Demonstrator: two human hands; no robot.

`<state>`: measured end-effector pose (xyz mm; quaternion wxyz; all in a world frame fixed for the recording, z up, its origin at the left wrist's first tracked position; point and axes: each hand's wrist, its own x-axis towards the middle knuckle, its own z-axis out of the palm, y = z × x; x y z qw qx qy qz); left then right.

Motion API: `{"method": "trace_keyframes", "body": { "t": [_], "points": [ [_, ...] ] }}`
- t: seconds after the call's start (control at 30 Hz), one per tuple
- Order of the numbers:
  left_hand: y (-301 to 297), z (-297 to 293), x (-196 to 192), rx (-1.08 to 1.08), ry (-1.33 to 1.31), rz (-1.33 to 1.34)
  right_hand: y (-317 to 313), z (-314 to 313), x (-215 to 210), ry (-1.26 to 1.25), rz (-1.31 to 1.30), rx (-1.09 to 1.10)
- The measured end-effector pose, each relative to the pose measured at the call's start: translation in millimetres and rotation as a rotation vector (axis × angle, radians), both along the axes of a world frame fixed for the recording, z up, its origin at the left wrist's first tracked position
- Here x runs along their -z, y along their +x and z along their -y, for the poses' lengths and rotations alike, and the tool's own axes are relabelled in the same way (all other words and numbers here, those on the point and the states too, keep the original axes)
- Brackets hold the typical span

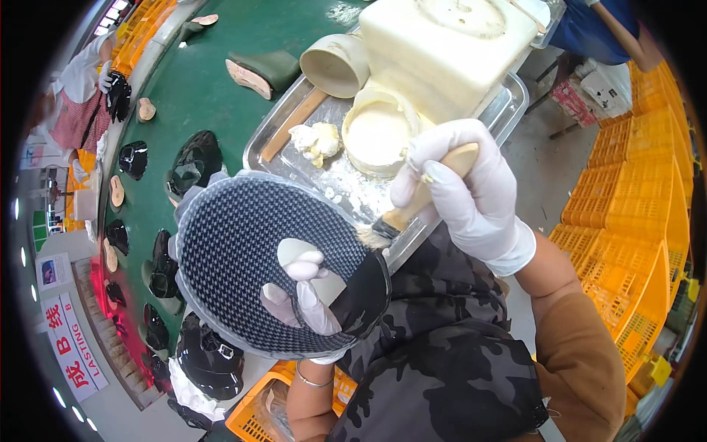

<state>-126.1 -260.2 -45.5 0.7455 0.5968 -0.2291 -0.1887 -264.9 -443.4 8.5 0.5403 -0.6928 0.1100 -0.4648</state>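
Observation:
My left hand [315, 308], in a white glove, grips a shoe upper [221, 250] with a dark blue-grey woven lining, a pale ragged edge and a black strip. Its fingers show through an opening in the upper. In my gloved right hand [475, 195] is a wooden-handled brush [407, 212], pinched by the handle. The pale bristles are at the upper's right edge; whether they touch it I cannot tell. Beyond the brush, a round pot [352, 147] of creamy white liquid stands on a metal tray [287, 180].
The tray also bears a large cream plastic container [442, 66], a beige cup [324, 65] on its side, a wooden stick [294, 124] and a crumpled white lump [317, 142]. Black shoes [193, 163] line the green belt [177, 96]. Orange crates [626, 214] stand right; co-workers are farther off.

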Motion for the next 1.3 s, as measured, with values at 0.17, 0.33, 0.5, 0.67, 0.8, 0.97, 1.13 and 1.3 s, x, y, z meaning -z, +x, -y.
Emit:
{"method": "trace_keyframes", "body": {
  "t": [0.17,0.33,0.5,0.67,0.8,0.97,1.13,1.3],
  "points": [
    [67.1,-55.1,92.7,0.342,-0.283,-0.598,4.7,-8.5,-13.4,0.104,0.218,0.102],
    [26.6,-11.7,34.3,0.427,-0.471,-0.631,0.1,-8.5,-8.1,-0.038,-0.066,0.024],
    [19.7,-14.1,24.4,0.421,-0.420,-0.612,-5.2,-11.9,-11.5,-0.084,-0.042,0.087],
    [5.9,-4.4,19.7,0.448,-0.336,-0.584,2.3,-12.4,-6.4,-0.115,0.020,0.049],
    [3.7,-11.4,17.4,0.423,-0.300,-0.552,-2.6,-15.4,-9.7,0.080,-0.088,-0.106],
    [8.0,-7.3,26.3,0.457,-0.288,-0.557,-20.3,-23.5,-26.1,0.418,0.053,0.008],
    [9.6,-15.0,10.4,0.400,-0.273,-0.498,-18.3,-27.8,-28.0,0.601,-0.039,-0.201],
    [4.5,-11.7,11.2,0.373,-0.249,-0.462,-0.3,-20.1,10.2,0.182,-0.001,-0.018]
  ]
}}
